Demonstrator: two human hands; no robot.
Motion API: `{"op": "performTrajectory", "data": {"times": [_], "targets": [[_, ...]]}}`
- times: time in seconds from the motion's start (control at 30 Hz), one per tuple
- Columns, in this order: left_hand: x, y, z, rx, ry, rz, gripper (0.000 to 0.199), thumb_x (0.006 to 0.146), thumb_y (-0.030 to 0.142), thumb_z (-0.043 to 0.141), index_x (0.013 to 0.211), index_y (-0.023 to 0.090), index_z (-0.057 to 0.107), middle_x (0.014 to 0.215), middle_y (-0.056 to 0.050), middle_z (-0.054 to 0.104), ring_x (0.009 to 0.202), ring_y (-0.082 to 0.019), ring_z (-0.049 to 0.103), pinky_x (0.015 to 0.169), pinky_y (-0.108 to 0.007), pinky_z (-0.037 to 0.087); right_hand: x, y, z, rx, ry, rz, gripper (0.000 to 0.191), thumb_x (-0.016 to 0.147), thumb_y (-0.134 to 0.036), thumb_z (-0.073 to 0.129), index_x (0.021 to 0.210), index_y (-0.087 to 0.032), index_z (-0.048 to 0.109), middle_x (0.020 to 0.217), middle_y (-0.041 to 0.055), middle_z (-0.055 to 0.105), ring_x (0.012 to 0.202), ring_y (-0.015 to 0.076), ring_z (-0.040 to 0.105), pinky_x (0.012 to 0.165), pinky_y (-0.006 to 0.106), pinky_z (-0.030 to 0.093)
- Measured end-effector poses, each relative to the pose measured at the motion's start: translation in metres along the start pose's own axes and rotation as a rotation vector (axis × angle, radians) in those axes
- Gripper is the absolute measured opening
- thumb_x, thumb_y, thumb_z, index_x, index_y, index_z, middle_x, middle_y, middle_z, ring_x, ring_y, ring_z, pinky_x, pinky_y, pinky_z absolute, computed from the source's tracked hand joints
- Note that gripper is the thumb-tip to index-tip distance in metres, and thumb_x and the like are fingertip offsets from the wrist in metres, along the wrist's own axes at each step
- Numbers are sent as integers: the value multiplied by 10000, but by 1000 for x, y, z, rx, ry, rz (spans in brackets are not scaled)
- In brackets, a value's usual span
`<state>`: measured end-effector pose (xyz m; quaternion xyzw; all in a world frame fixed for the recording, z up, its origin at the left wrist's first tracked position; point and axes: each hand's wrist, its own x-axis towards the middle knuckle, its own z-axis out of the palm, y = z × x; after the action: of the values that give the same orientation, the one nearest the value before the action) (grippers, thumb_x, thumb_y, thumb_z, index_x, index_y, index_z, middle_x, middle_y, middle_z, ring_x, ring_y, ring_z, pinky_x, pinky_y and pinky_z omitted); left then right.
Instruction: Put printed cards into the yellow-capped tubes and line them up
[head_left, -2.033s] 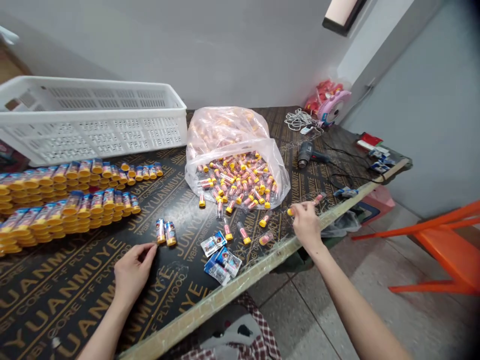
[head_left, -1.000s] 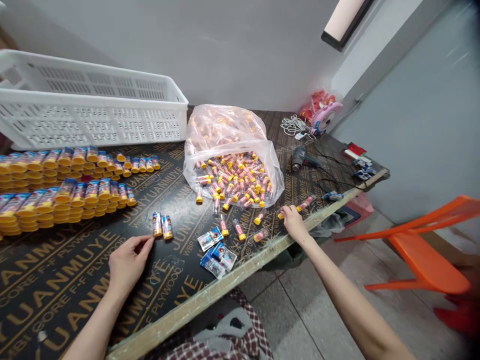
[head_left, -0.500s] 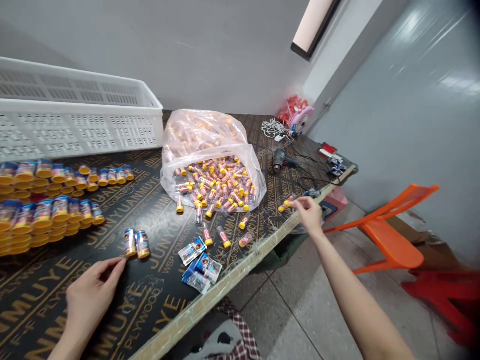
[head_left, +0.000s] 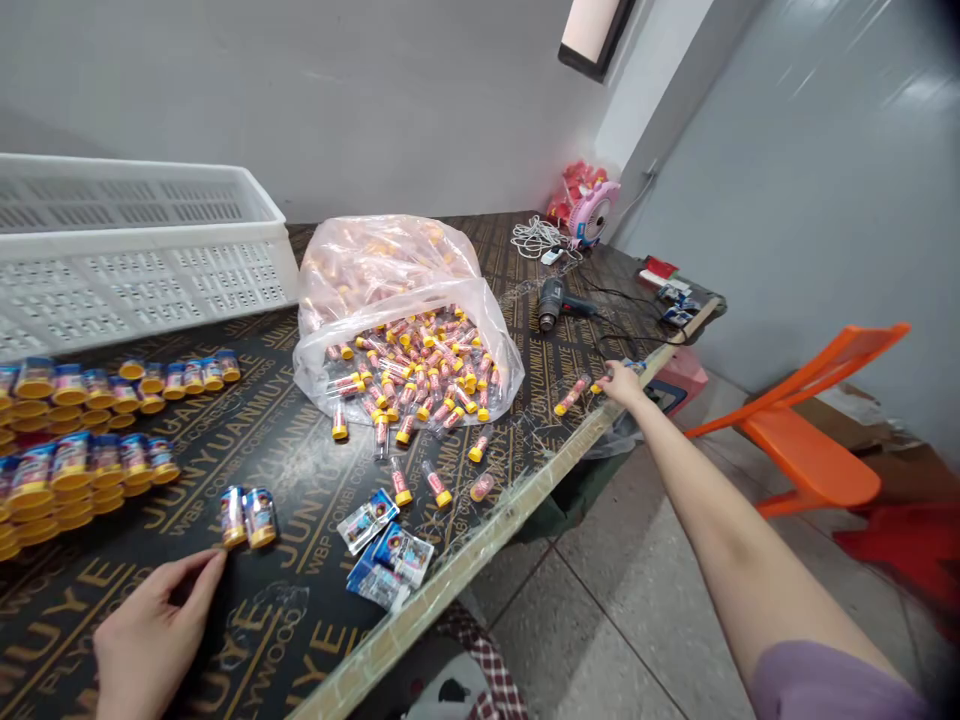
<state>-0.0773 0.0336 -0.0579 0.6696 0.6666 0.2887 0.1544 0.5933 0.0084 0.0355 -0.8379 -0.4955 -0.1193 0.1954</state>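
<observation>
Currently | left hand (head_left: 154, 635): fingertips together beside two tubes (head_left: 260, 518), hold unclear | right hand (head_left: 625, 385): over desk (head_left: 296, 450) edge, grip unclear

Gold lettering (head_left: 75, 600) patterns the black tabletop (head_left: 262, 440) — the vials (head_left: 435, 481) have yellow caps (head_left: 444, 498), the chair (head_left: 817, 460) is orange.

A grey wall (head_left: 262, 100) backs the dark worktop (head_left: 247, 430); an orange chair (head_left: 817, 455) stands right, above grey floor tiles (head_left: 592, 640).
</observation>
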Motion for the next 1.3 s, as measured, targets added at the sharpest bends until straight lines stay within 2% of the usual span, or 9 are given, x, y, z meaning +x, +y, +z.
{"op": "performTrajectory", "data": {"times": [0.1, 0.2, 0.33, 0.4, 0.47, 0.7, 0.93, 1.1, 1.3], "targets": [[1, 18, -6, 9, 35, -35, 317, 755, 526, 496, 781, 253, 654, 798, -14, 706, 673, -232, 640, 684, -384, 511, -14, -17, -19, 45, 35, 48, 354, 885, -303, 570, 1168, -91, 548, 1203, 168, 533, 1088, 280, 541, 912, 486, 447], [1, 20, -5, -22, 32, -28, 336, 745, 507, 507, 800, 221, 674, 782, -24, 707, 673, -206, 632, 687, -332, 498, -52, -61, -30, 159, 1, -19, 390, 869, -323, 553, 1166, -72, 564, 1170, 206, 545, 1065, 302, 549, 919, 476, 429], [0, 14, -3, -35, 24, -11, 347, 764, 488, 515, 816, 192, 689, 772, -35, 697, 670, -188, 618, 680, -296, 474, -132, -143, -28, 479, -364, -269, 465, 748, -409, 693, 1171, -238, 604, 1113, 76, 639, 936, 237, 622, 804, 364, 507], [0, 13, -3, -36, 29, 1, 342, 771, 480, 516, 814, 190, 692, 756, -31, 689, 662, -184, 611, 665, -288, 463, -164, -175, -19, 739, -514, -241, 561, 679, -397, 757, 1195, -252, 593, 1167, 69, 634, 1027, 254, 601, 917, 402, 463], [-1, 14, -4, -48, 28, 6, 340, 775, 475, 515, 810, 187, 692, 753, -30, 686, 660, -182, 608, 659, -284, 457, -180, -191, -7, 893, -560, -123, 399, 719, -409, 716, 1063, -217, 652, 999, 71, 695, 930, 245, 647, 881, 413, 489], [0, 16, -4, -94, 6, -11, 346, 770, 480, 512, 810, 185, 688, 769, -36, 692, 681, -191, 615, 686, -288, 460, -171, -172, 10, 975, -570, -23, 396, 820, -479, 571, 1040, -153, 623, 894, 110, 726, 777, 228, 706, 686, 374, 577], [0, 15, -5, -96, -3, -19, 360, 771, 491, 500, 818, 186, 685, 797, -42, 700, 700, -197, 619, 707, -296, 459, -145, -128, 19, 708, -151, 13, 369, 884, -381, 459, 1186, -179, 527, 1073, 134, 659, 1012, 244, 628, 923, 461, 469], [0, 18, -6, -102, 4, -14, 354, 766, 488, 505, 800, 186, 685, 772, -39, 695, 670, -190, 611, 677, -289, 455, -125, -105, 35, 493, -152, -77, 318, 812, -299, 527, 1095, -172, 595, 858, 95, 686, 833, 251, 655, 842, 444, 496], [0, 20, -5, -122, 10, -11, 335, 772, 473, 505, 781, 191, 686, 748, -32, 692, 648, -177, 601, 649, -279, 453, -125, -129, 12, 336, 14, -169, 507, 816, -374, 571, 1270, -160, 499, 1244, 171, 535, 1189, 313, 472, 1014, 491, 337]]}}
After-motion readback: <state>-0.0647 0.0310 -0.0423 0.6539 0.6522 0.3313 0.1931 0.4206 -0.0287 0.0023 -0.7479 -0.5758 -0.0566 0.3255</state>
